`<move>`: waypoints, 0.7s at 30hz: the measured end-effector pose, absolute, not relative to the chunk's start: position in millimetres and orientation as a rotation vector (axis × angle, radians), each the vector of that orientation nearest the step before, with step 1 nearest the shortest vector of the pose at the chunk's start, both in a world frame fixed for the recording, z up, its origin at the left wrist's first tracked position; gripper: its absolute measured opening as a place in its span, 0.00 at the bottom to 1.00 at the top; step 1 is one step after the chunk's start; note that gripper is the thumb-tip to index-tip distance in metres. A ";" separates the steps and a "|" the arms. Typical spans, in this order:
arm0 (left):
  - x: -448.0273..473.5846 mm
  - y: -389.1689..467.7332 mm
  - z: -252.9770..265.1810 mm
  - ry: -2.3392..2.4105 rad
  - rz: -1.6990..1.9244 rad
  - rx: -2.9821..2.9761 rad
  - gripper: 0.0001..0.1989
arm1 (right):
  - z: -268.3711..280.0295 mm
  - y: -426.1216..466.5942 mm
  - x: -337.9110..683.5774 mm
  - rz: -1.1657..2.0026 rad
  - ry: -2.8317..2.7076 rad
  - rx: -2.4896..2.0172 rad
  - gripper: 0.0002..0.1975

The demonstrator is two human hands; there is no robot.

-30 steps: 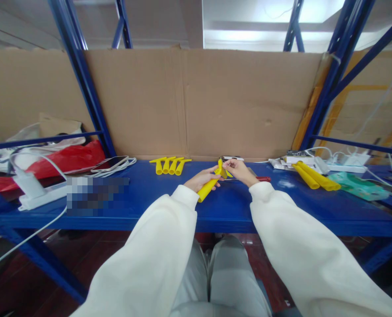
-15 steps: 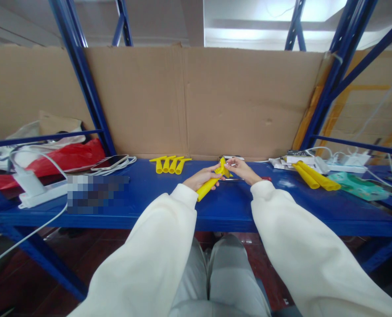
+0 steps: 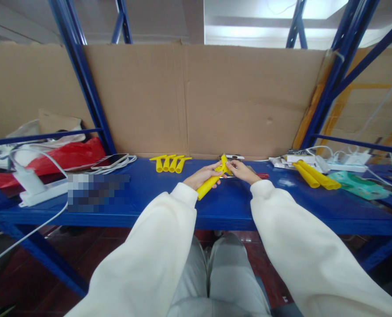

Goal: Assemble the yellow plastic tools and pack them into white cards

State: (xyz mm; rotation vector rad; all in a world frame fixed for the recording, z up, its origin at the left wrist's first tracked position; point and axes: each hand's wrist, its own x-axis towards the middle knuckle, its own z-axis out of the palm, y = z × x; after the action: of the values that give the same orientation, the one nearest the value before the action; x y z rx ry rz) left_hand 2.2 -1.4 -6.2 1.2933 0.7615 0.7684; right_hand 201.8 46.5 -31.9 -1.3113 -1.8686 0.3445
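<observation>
Head view: my only feed
Left hand (image 3: 200,177): I have it wrapped round the tube (image 3: 206,189)
Right hand (image 3: 243,171): nearer the tube's forked far end, fingertips touching; whether they pinch, I can't tell
Long axis: slants from near-left of my left grip to far-right, towards the right fingertips
Yellow row (image 3: 173,165): beyond and left of the grip
Yellow pair (image 3: 317,175): well right

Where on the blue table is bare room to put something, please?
Two patches of the blue table: before the four yellow pieces, left of the left hand; and between the right hand and two yellow tubes. Crowded: both ends, near red bag and green packet.
</observation>
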 end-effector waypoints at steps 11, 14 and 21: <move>0.5 11.7 -4.9 0.804 0.973 1.127 0.37 | -13.6 39.0 223.4 -0.149 -1.917 -1.607 0.13; -0.7 15.4 -5.4 0.894 1.061 1.077 0.36 | -6.5 31.9 234.5 -0.222 -1.944 -1.770 0.10; -2.0 21.6 -8.7 1.035 1.120 1.083 0.37 | -4.1 26.5 256.9 -0.189 -1.949 -1.945 0.08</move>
State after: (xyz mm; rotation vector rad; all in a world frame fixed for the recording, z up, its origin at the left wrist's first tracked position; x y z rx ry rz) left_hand -2.0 21.6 -8.7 1.0831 1.0350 1.1198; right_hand 256.9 26.5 -4.1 -1.9447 -1.9490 -0.1889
